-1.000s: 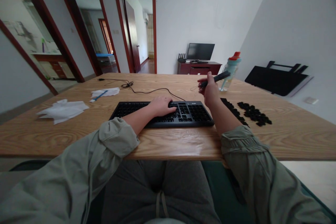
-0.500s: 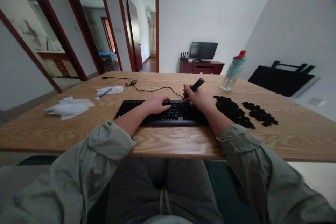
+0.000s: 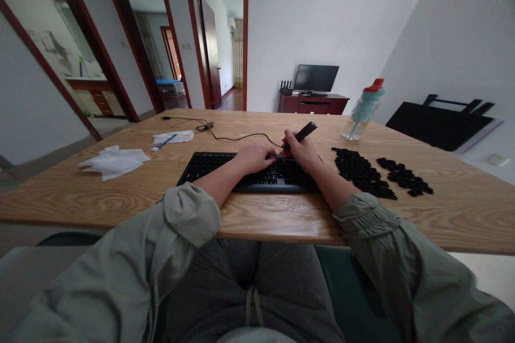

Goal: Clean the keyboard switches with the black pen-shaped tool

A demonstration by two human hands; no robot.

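Right hand [image 3: 303, 151] grips a dark tool [image 3: 300, 134] over the keyboard [image 3: 213, 167]; left hand [image 3: 253, 155] rests loosely curled on keys; bottle [image 3: 363, 110] contents unclear.

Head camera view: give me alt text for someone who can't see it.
The right hand holds a black tool over a black keyboard while the left hand rests on it. Loose black keycaps lie to the right on the wooden table.

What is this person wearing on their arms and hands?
Both arms wear loose, grey-green long sleeves, pushed up to about the elbow with gathered cuffs: left sleeve, right sleeve. The forearms are uncovered. The left hand and right hand are bare, with no gloves, watch or rings visible.
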